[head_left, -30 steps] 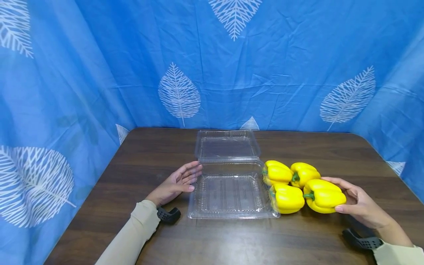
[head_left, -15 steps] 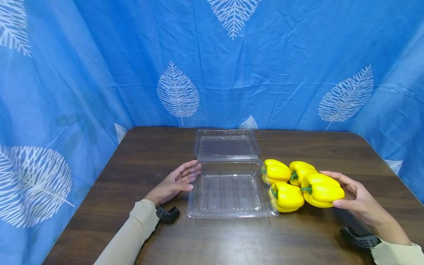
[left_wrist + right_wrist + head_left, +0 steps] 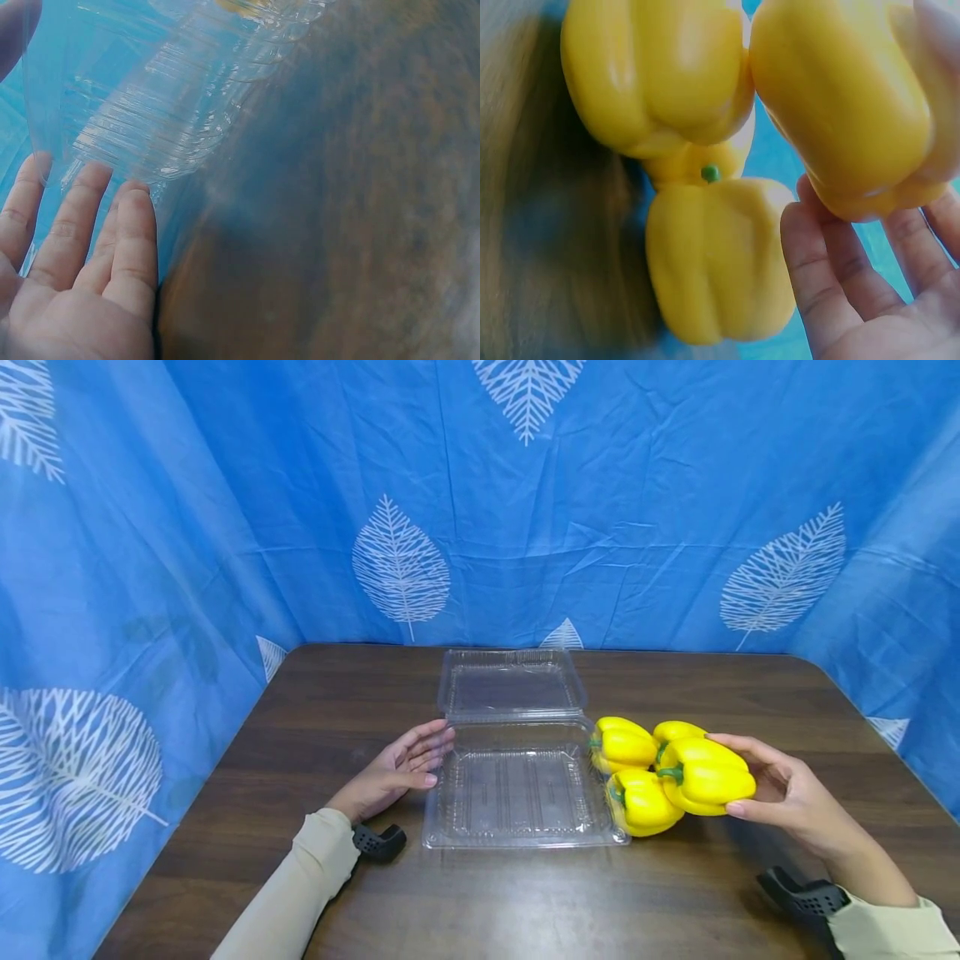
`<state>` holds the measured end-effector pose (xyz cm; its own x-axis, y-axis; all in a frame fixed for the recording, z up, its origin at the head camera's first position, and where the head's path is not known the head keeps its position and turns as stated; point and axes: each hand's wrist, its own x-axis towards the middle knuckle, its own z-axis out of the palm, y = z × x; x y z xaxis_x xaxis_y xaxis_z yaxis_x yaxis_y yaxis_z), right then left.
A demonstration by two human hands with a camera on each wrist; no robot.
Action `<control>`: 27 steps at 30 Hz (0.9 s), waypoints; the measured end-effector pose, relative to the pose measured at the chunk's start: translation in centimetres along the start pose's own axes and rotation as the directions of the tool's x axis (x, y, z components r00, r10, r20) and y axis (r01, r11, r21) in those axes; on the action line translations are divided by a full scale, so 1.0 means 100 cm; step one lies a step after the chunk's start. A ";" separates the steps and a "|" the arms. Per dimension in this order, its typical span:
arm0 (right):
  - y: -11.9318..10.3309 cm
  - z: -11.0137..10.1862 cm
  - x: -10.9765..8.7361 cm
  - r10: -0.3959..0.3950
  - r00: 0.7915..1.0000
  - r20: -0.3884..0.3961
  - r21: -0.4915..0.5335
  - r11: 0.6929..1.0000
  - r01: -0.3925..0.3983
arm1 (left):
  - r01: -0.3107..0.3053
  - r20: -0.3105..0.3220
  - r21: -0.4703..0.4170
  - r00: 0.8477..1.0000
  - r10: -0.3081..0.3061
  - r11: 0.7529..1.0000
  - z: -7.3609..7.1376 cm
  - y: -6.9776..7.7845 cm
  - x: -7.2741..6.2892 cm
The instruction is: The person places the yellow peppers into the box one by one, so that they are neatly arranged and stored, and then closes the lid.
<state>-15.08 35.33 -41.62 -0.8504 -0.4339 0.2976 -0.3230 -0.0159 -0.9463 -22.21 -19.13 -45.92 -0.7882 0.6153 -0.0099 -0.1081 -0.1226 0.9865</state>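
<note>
My right hand [image 3: 787, 793] grips a yellow bell pepper [image 3: 708, 777] between thumb and fingers, its green stem facing left. In the head view this pepper overlaps two others; the right wrist view shows the held pepper [image 3: 840, 97] raised off to one side of them. Three more yellow peppers sit beside the container: one at the back left [image 3: 624, 745], one in front [image 3: 645, 806], and one partly hidden behind the held pepper [image 3: 677, 729]. A clear plastic clamshell container [image 3: 525, 842] lies with its lid folded back. My left hand [image 3: 397, 770] rests fingertips at its left rim, fingers extended.
The container's lid [image 3: 512, 685] lies flat toward the back of the dark wooden table [image 3: 480, 902]. A blue curtain [image 3: 637, 527] with white leaf prints hangs behind and to both sides. Black wrist bands [image 3: 802, 893] sit on both wrists.
My right hand has lifted the bell pepper and carried it left, over the other peppers toward the container. The left hand has stayed at the container's left rim.
</note>
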 end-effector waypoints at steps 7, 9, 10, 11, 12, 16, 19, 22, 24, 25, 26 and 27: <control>-0.008 0.010 0.009 0.000 1.000 -0.007 -0.059 0.998 -0.001 | 0.009 -0.010 0.001 1.000 -0.009 1.000 -0.001 0.000 0.000; -0.010 0.013 0.012 0.002 1.000 -0.010 -0.069 0.998 -0.002 | 0.011 -0.012 0.001 1.000 -0.011 1.000 -0.001 0.001 0.001; -0.011 0.014 0.013 0.000 1.000 -0.008 -0.073 0.997 -0.001 | 0.010 -0.012 -0.001 1.000 -0.010 1.000 -0.001 0.001 0.001; -0.011 0.015 0.014 -0.003 1.000 -0.004 -0.078 0.997 0.003 | 0.008 -0.012 -0.001 1.000 -0.008 1.000 -0.001 0.001 0.001; -0.011 0.016 0.015 -0.005 1.000 0.000 -0.083 0.997 0.005 | 0.007 -0.012 -0.001 1.000 -0.007 1.000 -0.001 0.001 0.001; -0.012 0.021 0.022 -0.011 1.000 0.013 -0.096 0.995 0.012 | -0.002 -0.007 -0.003 1.000 0.002 1.000 -0.001 0.001 0.001; -0.013 0.024 0.027 -0.023 0.999 0.022 -0.093 0.995 0.025 | -0.017 0.004 0.000 1.000 0.017 1.000 -0.001 0.001 0.001; -0.013 0.028 0.032 -0.049 0.998 0.037 -0.093 0.994 0.052 | -0.031 0.014 -0.003 0.999 0.031 1.000 -0.001 0.001 0.001; -0.013 0.031 0.034 -0.064 0.997 0.047 -0.091 0.994 0.068 | -0.035 0.020 -0.007 0.999 0.035 0.999 0.000 0.001 0.001; -0.013 0.032 0.036 -0.069 0.996 0.051 -0.087 0.993 0.073 | -0.034 0.021 -0.010 0.999 0.035 0.999 0.000 0.001 0.001; -0.014 0.034 0.037 -0.074 0.996 0.056 -0.083 0.993 0.078 | -0.033 0.021 -0.013 0.999 0.034 0.999 0.000 0.001 0.001; -0.014 0.036 0.038 -0.076 0.995 0.060 -0.079 0.994 0.080 | -0.032 0.021 -0.015 0.999 0.032 0.999 0.000 0.001 0.000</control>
<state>-16.35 30.51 -39.63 -0.7972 -0.4846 0.3602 -0.4218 0.0203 -0.9064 -22.24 -19.10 -45.81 -0.7783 0.6274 0.0250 -0.0920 -0.1533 0.9839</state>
